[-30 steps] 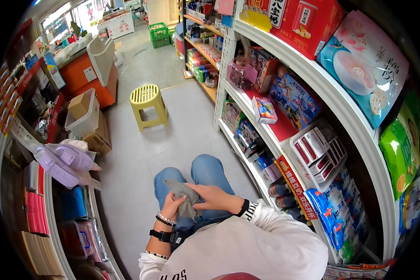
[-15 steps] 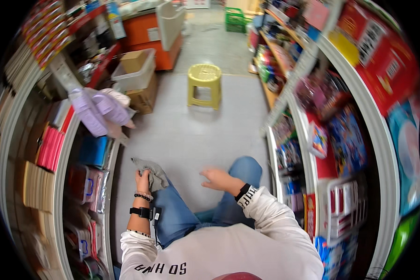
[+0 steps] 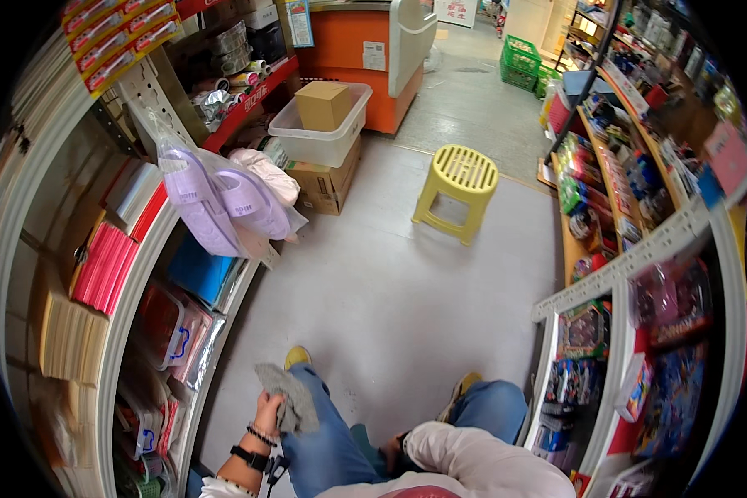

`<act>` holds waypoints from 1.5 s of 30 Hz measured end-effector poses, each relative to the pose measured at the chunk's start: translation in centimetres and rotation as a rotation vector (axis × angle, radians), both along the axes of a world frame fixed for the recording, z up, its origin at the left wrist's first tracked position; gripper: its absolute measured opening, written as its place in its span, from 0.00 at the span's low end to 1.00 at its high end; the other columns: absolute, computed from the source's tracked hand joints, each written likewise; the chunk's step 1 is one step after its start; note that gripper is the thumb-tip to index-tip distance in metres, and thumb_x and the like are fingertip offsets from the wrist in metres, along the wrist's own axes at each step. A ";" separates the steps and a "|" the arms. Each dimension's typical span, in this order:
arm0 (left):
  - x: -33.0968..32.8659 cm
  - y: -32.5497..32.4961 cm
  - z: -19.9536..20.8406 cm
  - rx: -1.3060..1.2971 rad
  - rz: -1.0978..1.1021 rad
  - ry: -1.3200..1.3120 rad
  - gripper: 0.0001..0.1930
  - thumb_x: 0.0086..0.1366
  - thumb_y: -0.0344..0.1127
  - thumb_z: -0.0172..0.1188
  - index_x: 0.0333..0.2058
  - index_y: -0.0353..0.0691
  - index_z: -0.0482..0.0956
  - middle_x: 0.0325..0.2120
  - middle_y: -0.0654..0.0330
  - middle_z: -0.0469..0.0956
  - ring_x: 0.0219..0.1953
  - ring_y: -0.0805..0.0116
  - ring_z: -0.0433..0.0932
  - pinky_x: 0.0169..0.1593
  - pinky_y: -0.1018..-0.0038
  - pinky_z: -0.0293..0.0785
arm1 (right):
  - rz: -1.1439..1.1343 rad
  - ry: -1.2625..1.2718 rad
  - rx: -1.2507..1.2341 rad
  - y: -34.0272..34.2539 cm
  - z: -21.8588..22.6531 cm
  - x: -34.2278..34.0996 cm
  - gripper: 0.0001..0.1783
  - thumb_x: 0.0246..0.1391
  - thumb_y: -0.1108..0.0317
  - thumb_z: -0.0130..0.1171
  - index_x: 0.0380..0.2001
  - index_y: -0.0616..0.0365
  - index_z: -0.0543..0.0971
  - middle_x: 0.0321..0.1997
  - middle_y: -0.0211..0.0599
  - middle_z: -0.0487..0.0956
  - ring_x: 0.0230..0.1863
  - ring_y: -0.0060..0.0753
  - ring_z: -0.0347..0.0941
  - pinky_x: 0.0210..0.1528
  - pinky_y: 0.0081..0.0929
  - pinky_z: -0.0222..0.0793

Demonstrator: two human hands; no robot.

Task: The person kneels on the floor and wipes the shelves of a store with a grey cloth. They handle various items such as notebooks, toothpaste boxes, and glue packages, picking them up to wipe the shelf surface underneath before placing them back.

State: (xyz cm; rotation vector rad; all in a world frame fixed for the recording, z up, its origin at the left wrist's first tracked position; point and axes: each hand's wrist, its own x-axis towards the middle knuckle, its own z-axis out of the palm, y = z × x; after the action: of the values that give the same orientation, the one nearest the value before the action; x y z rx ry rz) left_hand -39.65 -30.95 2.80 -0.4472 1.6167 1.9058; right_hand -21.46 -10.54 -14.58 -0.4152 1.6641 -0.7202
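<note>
My left hand [image 3: 269, 410] is closed round a crumpled grey cloth [image 3: 292, 402], held out over my left leg by the left-hand shelf. The cloth hangs loose on both sides of my fingers. My right hand [image 3: 393, 451] is low between my thighs, beside a teal surface [image 3: 363, 444] that shows only in part, perhaps a seat under me. Shadow and my white sleeve cover most of its fingers, so its grip does not show.
Shelves of packed goods line both sides. A yellow plastic stool [image 3: 456, 192] stands ahead on the grey floor. Bagged purple slippers [image 3: 224, 199] hang from the left shelf. Behind them a clear plastic bin [image 3: 340, 141] rests on a cardboard box [image 3: 328, 184]. Green crates [image 3: 519, 62] stand farther back.
My right hand has drawn back from above my right knee to between my thighs. The left still grips the cloth. The view has tilted and swung left, and more of the floor shows.
</note>
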 end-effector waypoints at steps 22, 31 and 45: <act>-18.7 -8.2 -4.1 -0.069 0.097 -0.109 0.23 0.47 0.34 0.57 0.43 0.33 0.66 0.31 0.56 0.73 0.31 0.66 0.75 0.33 0.70 0.74 | -0.059 -0.143 0.106 1.5 2.1 -19.1 0.45 0.38 0.51 0.64 0.59 0.54 0.57 0.57 0.50 0.63 0.48 0.44 0.68 0.43 0.34 0.70; -15.0 -8.5 -6.5 -0.059 0.211 0.128 0.23 0.49 0.37 0.62 0.43 0.33 0.69 0.36 0.57 0.74 0.39 0.69 0.73 0.42 0.74 0.70 | -0.317 0.637 -0.047 2.4 12.6 -21.5 0.27 0.45 0.63 0.60 0.50 0.58 0.68 0.41 0.49 0.76 0.41 0.42 0.74 0.39 0.32 0.72; -4.0 -5.0 3.5 0.286 -0.042 0.488 0.22 0.52 0.36 0.62 0.44 0.30 0.68 0.38 0.57 0.74 0.40 0.74 0.71 0.43 0.76 0.68 | -0.585 1.051 -0.466 -10.5 24.9 -21.0 0.36 0.43 0.75 0.56 0.57 0.63 0.55 0.52 0.50 0.65 0.47 0.41 0.68 0.49 0.31 0.63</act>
State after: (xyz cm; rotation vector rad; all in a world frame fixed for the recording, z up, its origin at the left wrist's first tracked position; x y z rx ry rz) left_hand -43.68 -35.99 6.29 0.1850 1.5779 2.2877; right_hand -42.43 -21.04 10.29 -0.7192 2.6564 -1.5022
